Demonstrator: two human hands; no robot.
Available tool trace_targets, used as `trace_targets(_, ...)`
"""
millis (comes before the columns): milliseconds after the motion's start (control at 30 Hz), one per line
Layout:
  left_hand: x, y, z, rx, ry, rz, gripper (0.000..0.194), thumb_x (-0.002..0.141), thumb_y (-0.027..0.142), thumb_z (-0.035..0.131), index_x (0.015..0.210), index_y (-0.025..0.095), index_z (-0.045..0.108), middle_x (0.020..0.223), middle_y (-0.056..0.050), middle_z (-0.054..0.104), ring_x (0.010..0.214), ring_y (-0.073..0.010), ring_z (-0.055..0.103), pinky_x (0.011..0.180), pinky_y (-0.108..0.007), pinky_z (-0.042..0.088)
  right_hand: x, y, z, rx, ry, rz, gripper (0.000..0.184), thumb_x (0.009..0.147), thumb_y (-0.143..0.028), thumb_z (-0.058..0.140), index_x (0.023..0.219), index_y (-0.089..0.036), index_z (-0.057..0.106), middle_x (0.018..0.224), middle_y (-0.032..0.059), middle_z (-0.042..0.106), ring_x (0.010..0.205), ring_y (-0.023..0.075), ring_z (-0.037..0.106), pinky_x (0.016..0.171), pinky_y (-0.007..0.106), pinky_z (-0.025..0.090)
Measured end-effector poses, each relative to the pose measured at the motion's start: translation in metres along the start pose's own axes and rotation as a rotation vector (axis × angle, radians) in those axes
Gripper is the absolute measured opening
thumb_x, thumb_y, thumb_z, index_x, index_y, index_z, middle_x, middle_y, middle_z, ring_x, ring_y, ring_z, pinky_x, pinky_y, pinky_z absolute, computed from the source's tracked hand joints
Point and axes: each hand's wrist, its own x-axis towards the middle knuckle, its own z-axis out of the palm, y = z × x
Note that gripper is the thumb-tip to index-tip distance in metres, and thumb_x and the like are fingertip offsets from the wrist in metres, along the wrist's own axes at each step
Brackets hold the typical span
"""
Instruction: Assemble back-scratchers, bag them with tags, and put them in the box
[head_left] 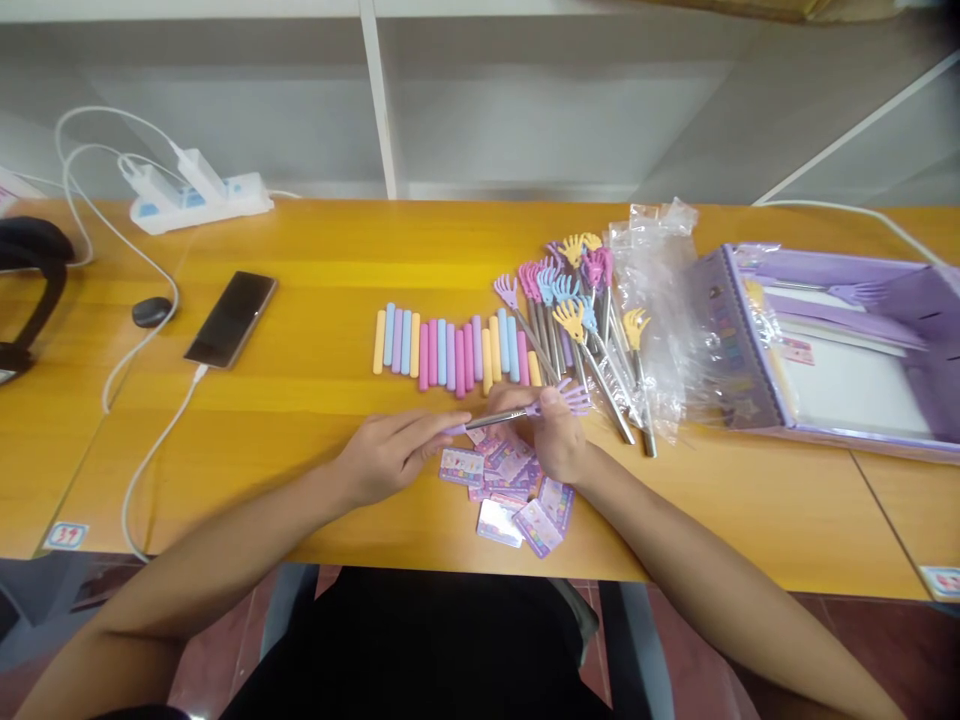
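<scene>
Left of the cards (pixel 514 475), a blue-bordered sticker (pixel 66 536) on the front edge of the desk (pixel 262 430) bears a red number, probably 39. A second sticker (pixel 942 581), right of the cards, is illegible; print on the cards and the purple box (pixel 733 335) right of them is too small.

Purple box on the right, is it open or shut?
Open: no lid covers the purple box, and a purple hand-shaped scratcher shows inside.
</scene>
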Motion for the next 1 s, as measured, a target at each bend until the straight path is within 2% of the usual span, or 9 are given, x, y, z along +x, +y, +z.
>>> trace_targets(133,0.000,0.001,0.002,-0.021,0.019,-0.008,0.033,0.112,0.024,0.061,0.144,0.023,0.067,0.115,-0.004,0.085,0.097,-0.0138,0.083,0.087,-0.023,0.067,0.001,-0.003,0.000,-0.038,-0.044,0.016,0.081,0.114,-0.069,0.019,0.076,-0.022,0.073,0.070,0.0063,0.061,0.061,0.0198,0.052,0.054,0.034,0.043)
trace_targets(333,0.000,0.003,0.003,-0.062,0.011,-0.026,0.033,0.112,0.023,0.060,0.145,0.024,0.068,0.115,-0.004,0.086,0.096,-0.0137,0.083,0.087,-0.024,0.068,0.000,-0.007,-0.001,-0.075,-0.092,0.077,0.082,0.112,-0.072,0.018,0.071,-0.023,0.068,0.075,0.0068,0.064,0.055,0.0179,0.046,0.053,0.035,0.040)
trace_targets(500,0.000,0.004,0.004,-0.051,0.027,-0.019,0.031,0.111,0.023,0.062,0.142,0.023,0.070,0.113,-0.005,0.085,0.093,-0.0138,0.083,0.084,-0.024,0.068,-0.003,-0.005,-0.002,-0.108,-0.132,0.075,0.082,0.115,-0.067,0.013,0.074,-0.022,0.068,0.077,0.0074,0.066,0.061,0.0190,0.053,0.057,0.035,0.041)
trace_targets(600,0.000,0.006,0.004,-0.041,0.039,-0.019,0.029,0.111,0.023,0.063,0.139,0.022,0.070,0.111,-0.004,0.085,0.091,-0.0132,0.082,0.082,-0.023,0.067,-0.001,-0.008,-0.001,-0.112,-0.149,0.075,0.081,0.115,-0.066,0.012,0.075,-0.022,0.067,0.079,0.0073,0.066,0.060,0.0180,0.052,0.056,0.035,0.041)
trace_targets(833,0.000,0.008,0.005,-0.055,0.040,-0.030,0.030,0.111,0.023,0.062,0.141,0.024,0.069,0.110,-0.003,0.085,0.090,-0.0127,0.082,0.083,-0.022,0.067,0.002,-0.012,-0.001,-0.123,-0.194,0.096,0.082,0.113,-0.072,0.012,0.075,-0.022,0.066,0.077,0.0062,0.064,0.062,0.0184,0.052,0.058,0.034,0.042)
trace_targets(1000,-0.001,0.006,0.004,-0.074,0.031,-0.019,0.033,0.111,0.022,0.063,0.143,0.023,0.069,0.112,-0.004,0.085,0.091,-0.0136,0.082,0.083,-0.023,0.067,-0.004,-0.008,-0.002,-0.144,-0.191,0.112,0.081,0.114,-0.071,0.012,0.089,-0.022,0.072,0.074,0.0043,0.060,0.063,0.0193,0.052,0.060,0.035,0.042)
